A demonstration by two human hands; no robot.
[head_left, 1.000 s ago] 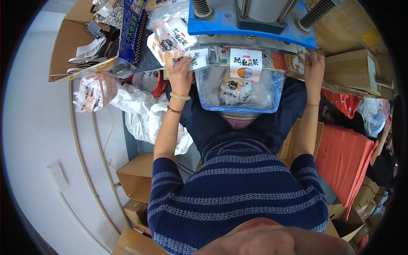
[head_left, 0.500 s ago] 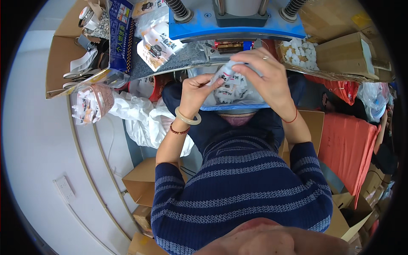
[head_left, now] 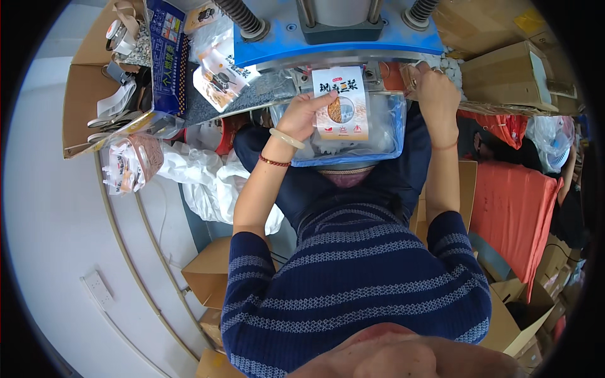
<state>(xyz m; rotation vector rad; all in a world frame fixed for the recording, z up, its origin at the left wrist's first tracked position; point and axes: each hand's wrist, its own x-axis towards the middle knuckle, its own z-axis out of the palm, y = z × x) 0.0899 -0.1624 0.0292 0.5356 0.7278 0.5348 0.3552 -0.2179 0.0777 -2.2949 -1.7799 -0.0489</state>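
My left hand pinches the left edge of a flat white pouch with dark print and a brown picture. Its thumb lies across the front, and the pouch is spread out facing me. Beneath the pouch, a blue-rimmed tray with clear plastic and pouches in it rests on my lap. Over at the table's front edge, my right hand is closed with bent fingers, beside a pile of small white pieces. What its fingertips hold, if anything, is hidden.
A blue press plate with springs and columns stands over the table just ahead. Another printed pouch lies left on the table, beside a blue box. Cartons stand at right; a bag of pouches hangs left.
The pouch, rolled up between both hands before, is now flat in my left hand. My right hand has let go of it and moved right to the small white pieces.
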